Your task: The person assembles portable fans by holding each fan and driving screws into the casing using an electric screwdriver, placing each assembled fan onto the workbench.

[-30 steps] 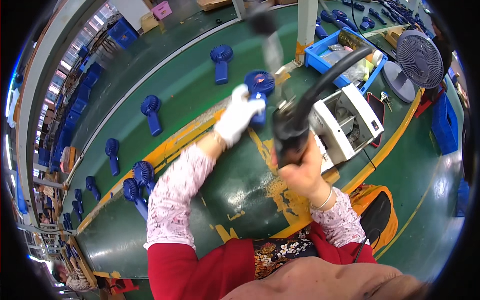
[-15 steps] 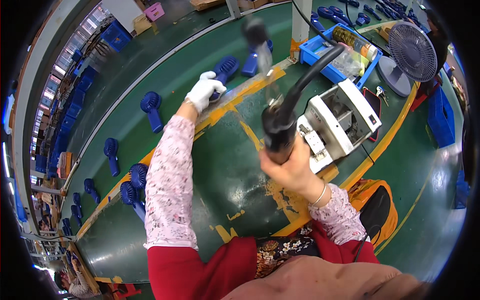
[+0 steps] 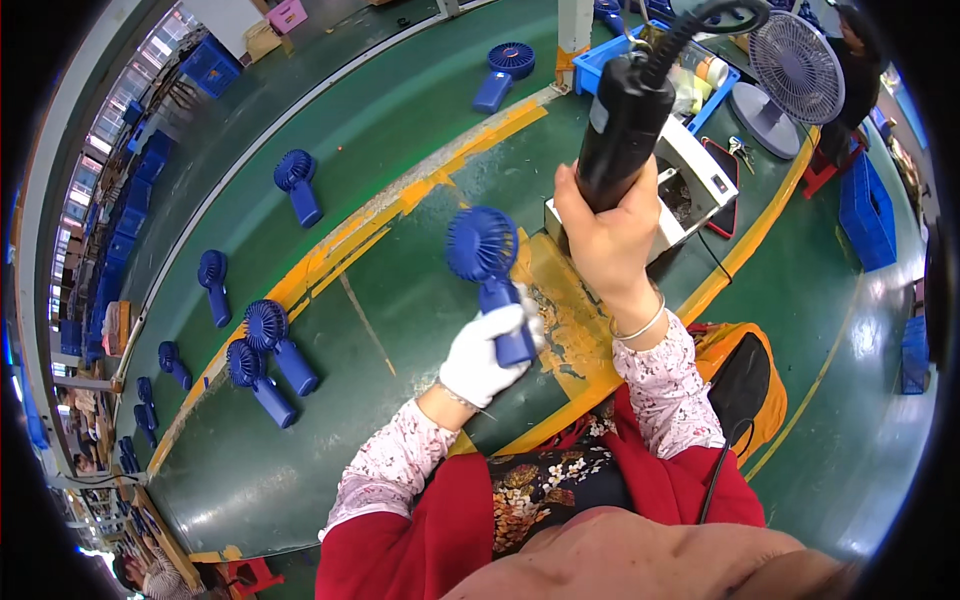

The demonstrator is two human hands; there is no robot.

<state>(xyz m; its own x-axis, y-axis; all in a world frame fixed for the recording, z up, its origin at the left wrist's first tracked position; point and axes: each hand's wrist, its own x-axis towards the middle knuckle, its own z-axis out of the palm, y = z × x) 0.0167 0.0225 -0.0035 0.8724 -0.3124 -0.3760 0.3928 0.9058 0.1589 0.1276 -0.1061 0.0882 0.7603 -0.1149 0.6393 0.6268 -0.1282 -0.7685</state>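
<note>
In my white-gloved left hand (image 3: 482,358) is a blue handheld fan (image 3: 482,245), gripped by its handle with the round head tilted up and away from me. My bare right hand (image 3: 612,235) is wrapped round a black corded electric screwdriver (image 3: 622,125). Its cable end points up; the tip is hidden below the hand. A white box-shaped machine (image 3: 712,175), like a screw feeder, stands just behind the right hand, partly covered by it. On the left of the bench two more blue handheld fans, one nearer (image 3: 262,385) and one beside it (image 3: 285,345), lie side by side.
Further blue fans lie spaced along the green belt (image 3: 390,120) beyond the yellow-taped edge. At the back right are a blue bin (image 3: 590,68) of odds and ends, a grey desk fan (image 3: 795,75), keys (image 3: 740,150) and a dark phone. An orange-and-black bag (image 3: 745,375) sits at my right.
My left hand has drawn back from the belt edge to in front of me, bringing a handheld fan with it. The right hand has lifted the screwdriver slightly up and away.
</note>
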